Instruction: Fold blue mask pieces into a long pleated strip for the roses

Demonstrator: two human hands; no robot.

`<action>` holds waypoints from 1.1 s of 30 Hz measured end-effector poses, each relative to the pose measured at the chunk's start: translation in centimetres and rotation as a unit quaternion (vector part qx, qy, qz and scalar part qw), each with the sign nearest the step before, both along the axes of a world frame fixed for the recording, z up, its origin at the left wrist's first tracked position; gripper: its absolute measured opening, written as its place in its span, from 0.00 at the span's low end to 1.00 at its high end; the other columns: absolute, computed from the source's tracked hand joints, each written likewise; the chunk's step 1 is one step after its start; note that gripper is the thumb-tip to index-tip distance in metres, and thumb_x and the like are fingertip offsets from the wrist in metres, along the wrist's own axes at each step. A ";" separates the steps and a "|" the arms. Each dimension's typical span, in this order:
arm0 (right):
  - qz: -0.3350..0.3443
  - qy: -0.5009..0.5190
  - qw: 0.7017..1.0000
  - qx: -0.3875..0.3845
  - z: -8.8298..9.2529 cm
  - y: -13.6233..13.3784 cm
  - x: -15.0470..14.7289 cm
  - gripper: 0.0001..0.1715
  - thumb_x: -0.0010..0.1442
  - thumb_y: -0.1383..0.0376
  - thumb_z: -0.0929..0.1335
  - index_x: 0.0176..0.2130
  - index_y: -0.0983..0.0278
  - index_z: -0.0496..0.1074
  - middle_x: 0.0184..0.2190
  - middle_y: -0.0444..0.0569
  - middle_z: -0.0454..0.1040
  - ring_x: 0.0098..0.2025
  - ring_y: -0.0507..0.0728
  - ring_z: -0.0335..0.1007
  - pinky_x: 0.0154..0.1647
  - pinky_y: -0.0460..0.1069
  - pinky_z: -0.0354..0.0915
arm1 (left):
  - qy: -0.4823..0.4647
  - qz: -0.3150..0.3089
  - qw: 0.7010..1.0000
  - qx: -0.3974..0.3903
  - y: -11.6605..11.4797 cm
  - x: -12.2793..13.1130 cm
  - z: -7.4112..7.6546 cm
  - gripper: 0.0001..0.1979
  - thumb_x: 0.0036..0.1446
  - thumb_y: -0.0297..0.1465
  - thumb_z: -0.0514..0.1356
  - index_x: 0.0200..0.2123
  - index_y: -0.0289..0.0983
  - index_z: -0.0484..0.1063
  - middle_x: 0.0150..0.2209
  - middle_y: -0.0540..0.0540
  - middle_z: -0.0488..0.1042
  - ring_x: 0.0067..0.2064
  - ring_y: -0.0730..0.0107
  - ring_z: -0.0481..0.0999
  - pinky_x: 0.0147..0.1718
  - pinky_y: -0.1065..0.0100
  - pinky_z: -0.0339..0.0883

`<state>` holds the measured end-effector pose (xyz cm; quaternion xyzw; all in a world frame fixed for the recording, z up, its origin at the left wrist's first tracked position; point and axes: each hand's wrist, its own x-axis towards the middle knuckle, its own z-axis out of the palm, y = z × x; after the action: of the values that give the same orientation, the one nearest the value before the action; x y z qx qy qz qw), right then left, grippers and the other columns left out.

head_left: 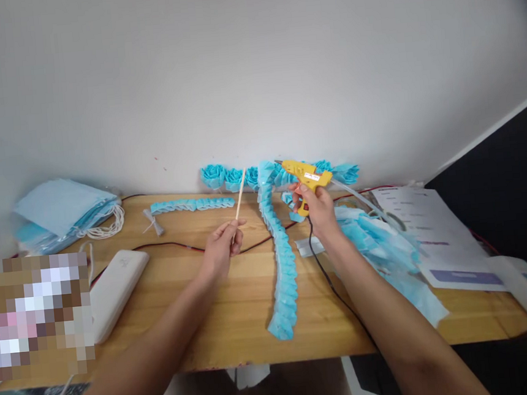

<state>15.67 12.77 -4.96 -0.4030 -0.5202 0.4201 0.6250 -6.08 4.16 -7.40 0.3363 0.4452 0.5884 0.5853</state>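
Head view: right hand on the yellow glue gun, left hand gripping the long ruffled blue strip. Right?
Not quite: the left hand grips a thin wooden stick, not the long ruffled blue strip, which lies between the hands. The head view shows it. The right hand does hold the yellow glue gun.

Note at eight o'clock a white power bank (120,291) lying aslant, and at nine a looped white cord (108,226). Find printed paper (446,230) lying flat between three and four o'clock, and a pale wall (252,63) at twelve.
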 end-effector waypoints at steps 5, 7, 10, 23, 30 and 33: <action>-0.004 0.001 1.000 -0.019 -0.9 -0.5 0.0 0.20 0.55 0.47 0.74 0.34 0.60 0.74 0.36 0.47 0.78 0.28 0.50 0.66 0.21 0.44 0.66 | -0.004 -0.005 1.000 -0.005 -0.1 0.1 0.2 0.23 0.52 0.47 0.69 0.39 0.32 0.77 0.20 0.56 0.64 0.19 0.82 0.55 0.20 0.73 0.44; -0.011 0.003 1.000 -0.022 -1.0 -0.8 0.2 0.20 0.55 0.47 0.73 0.34 0.60 0.74 0.37 0.47 0.78 0.28 0.50 0.67 0.21 0.44 0.67 | -0.005 -0.007 1.000 -0.005 -0.1 0.1 0.0 0.22 0.52 0.46 0.69 0.39 0.32 0.77 0.20 0.56 0.63 0.19 0.82 0.55 0.20 0.73 0.44; -0.010 0.009 1.000 -0.022 -1.1 -1.0 0.3 0.20 0.54 0.47 0.73 0.33 0.60 0.73 0.37 0.47 0.78 0.28 0.50 0.67 0.21 0.45 0.67 | -0.006 -0.005 1.000 -0.006 0.0 0.1 -0.1 0.22 0.52 0.46 0.69 0.39 0.32 0.77 0.20 0.56 0.64 0.18 0.81 0.55 0.20 0.72 0.43; 0.007 0.030 0.999 -0.012 -1.2 -0.9 0.4 0.19 0.54 0.48 0.75 0.34 0.60 0.76 0.36 0.46 0.77 0.27 0.49 0.64 0.21 0.44 0.66 | -0.017 -0.007 1.000 -0.017 0.0 0.2 0.2 0.19 0.52 0.41 0.69 0.40 0.32 0.76 0.20 0.55 0.65 0.19 0.81 0.56 0.19 0.74 0.45; 0.006 0.041 0.999 0.003 -1.3 -0.5 0.6 0.22 0.52 0.46 0.76 0.31 0.61 0.75 0.32 0.45 0.76 0.26 0.49 0.64 0.19 0.43 0.65 | -0.017 -0.010 1.000 -0.017 -0.1 0.2 0.1 0.18 0.52 0.41 0.69 0.39 0.32 0.76 0.19 0.55 0.65 0.18 0.81 0.56 0.19 0.74 0.45; 0.002 0.043 0.999 0.000 -1.5 -0.4 0.6 0.22 0.51 0.46 0.77 0.32 0.61 0.75 0.35 0.46 0.78 0.26 0.49 0.65 0.19 0.44 0.66 | -0.021 -0.013 1.000 -0.020 -0.1 0.2 0.0 0.18 0.52 0.41 0.69 0.39 0.33 0.76 0.19 0.55 0.65 0.18 0.81 0.56 0.19 0.74 0.45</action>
<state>16.26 12.34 -6.46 -0.3835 -0.4941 0.4382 0.6456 -5.87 4.07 -7.36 0.3180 0.4402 0.5787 0.6084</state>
